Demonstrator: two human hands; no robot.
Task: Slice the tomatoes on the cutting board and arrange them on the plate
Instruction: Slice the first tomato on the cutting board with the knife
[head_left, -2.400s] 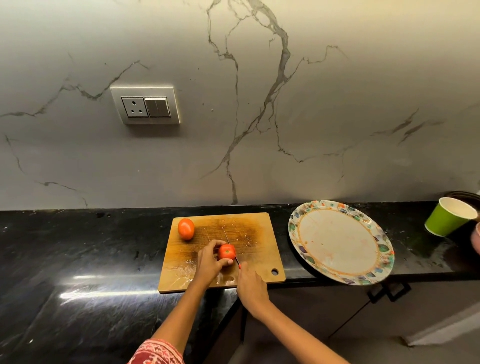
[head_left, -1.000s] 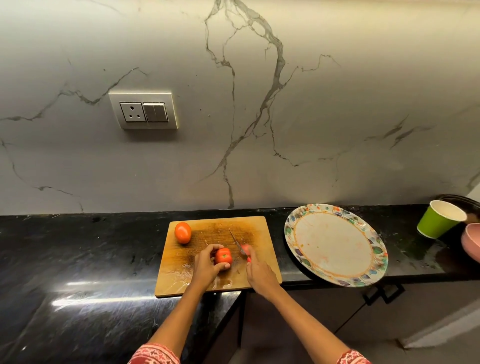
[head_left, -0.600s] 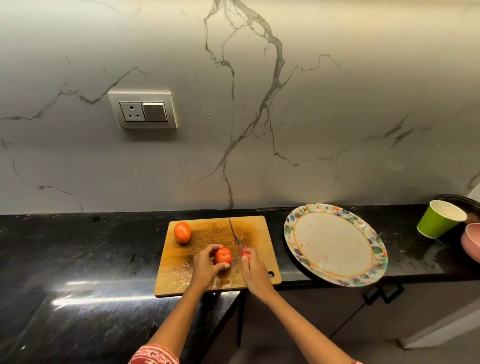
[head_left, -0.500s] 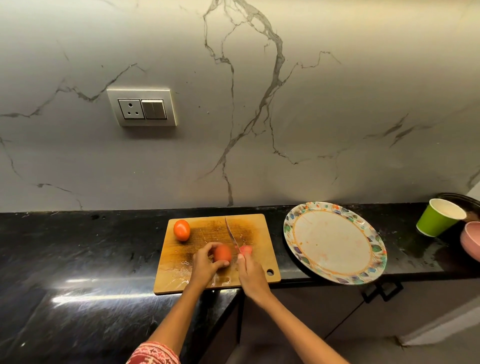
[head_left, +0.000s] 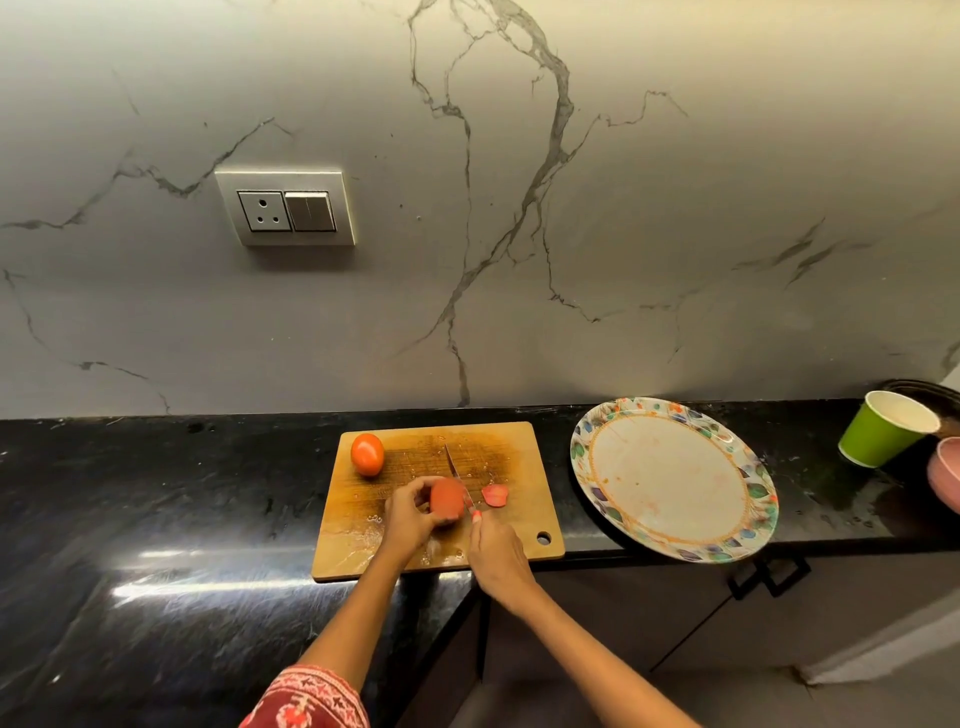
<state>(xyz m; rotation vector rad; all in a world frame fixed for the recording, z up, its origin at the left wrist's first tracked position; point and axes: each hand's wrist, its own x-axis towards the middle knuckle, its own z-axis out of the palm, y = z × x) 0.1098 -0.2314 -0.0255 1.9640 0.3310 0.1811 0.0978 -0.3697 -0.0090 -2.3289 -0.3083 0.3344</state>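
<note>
**Q:** Marble-veined wall behind, black counter (head_left: 156, 493) below — what's the setup?

**Me:** Wooden cutting board (head_left: 519, 457) at the near edge of the counter, patterned plate (head_left: 753, 499) just to its right, nothing on it yet. Green cup (head_left: 878, 431) far right, well apart from the work.

**Q:** Which step?

**Me:** Slicing, early. My left hand (head_left: 408, 519) curls round the tomato being cut (head_left: 447, 501), pinning it to the board near the middle. My right hand (head_left: 496, 551) is wrapped on the handle of the knife (head_left: 457, 475); the blade lies against the tomato's right side, tip pointing toward the wall.

**Q:** Output so far?

**Me:** One slice (head_left: 493, 494), lying flat on the board just right of the blade. (Pale pink-red cut face up; edges look blurred, so I can't judge thickness.) The held tomato is orange-red and smooth-skinned. A second, whole tomato (head_left: 367, 453) sits untouched at the board's far left corner.

**Q:** Next move?

**Me:** My judgement: shift the blade left along the tomato, keep my left fingertips tucked back, and press down evenly so the fruit doesn't roll. Plating waits until more slices are off.
</note>
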